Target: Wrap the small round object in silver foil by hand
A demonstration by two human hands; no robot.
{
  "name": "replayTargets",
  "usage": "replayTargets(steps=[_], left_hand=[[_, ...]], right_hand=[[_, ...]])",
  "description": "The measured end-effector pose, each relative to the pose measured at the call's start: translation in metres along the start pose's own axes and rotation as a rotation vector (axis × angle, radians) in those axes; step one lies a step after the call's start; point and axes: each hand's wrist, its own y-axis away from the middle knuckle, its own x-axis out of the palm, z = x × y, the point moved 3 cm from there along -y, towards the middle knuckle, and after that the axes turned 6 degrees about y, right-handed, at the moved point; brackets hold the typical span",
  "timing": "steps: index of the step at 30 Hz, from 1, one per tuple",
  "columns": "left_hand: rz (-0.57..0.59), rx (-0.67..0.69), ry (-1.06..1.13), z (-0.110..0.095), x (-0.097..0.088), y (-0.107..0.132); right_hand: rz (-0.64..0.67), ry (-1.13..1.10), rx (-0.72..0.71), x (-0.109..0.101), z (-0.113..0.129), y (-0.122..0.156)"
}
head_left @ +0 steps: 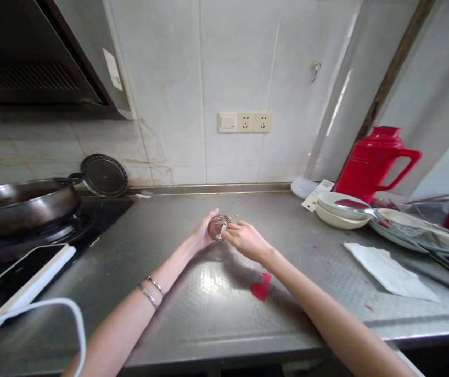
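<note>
My left hand (203, 233) is wrapped round the side of a small round cup-like container (215, 226), shiny and reddish-brown with clear glints, its mouth tipped toward me. Above its right rim, my right hand (245, 240) is closed in a pinch on a small white piece (223, 229), perhaps paper, which lies at the container's mouth. What is inside the container is too small to make out. A torn red scrap (261, 287) rests on the steel counter (193, 314) below my right wrist.
On the left, a steel pan (24, 204) sits on the black stove, near a white-edged phone (24, 283) and a white cable (73, 309). To the right are stacked bowls (342, 222), a red thermos (373, 162), a patterned plate (416, 235) and a white tissue (389, 269).
</note>
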Motion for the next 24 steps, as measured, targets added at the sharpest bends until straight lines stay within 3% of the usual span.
replayTargets(steps=[6, 11, 14, 20, 24], left_hand=[[-0.022, 0.180, 0.100, -0.001, 0.006, -0.003], [-0.070, 0.273, 0.155, 0.008, 0.014, -0.001], [-0.104, 0.270, 0.154, 0.015, 0.018, 0.000], [-0.102, 0.293, 0.200, 0.020, 0.021, -0.001], [0.025, 0.270, 0.210, 0.012, 0.022, 0.001]], right_hand=[[-0.060, -0.123, 0.183, 0.000, 0.004, -0.005], [-0.268, -0.629, 0.525, 0.018, 0.013, -0.007], [-0.354, -0.840, 0.641, 0.027, 0.018, -0.007], [-0.415, -0.748, 0.629, 0.033, 0.016, -0.007], [-0.370, -0.593, 0.520, 0.026, 0.002, -0.004]])
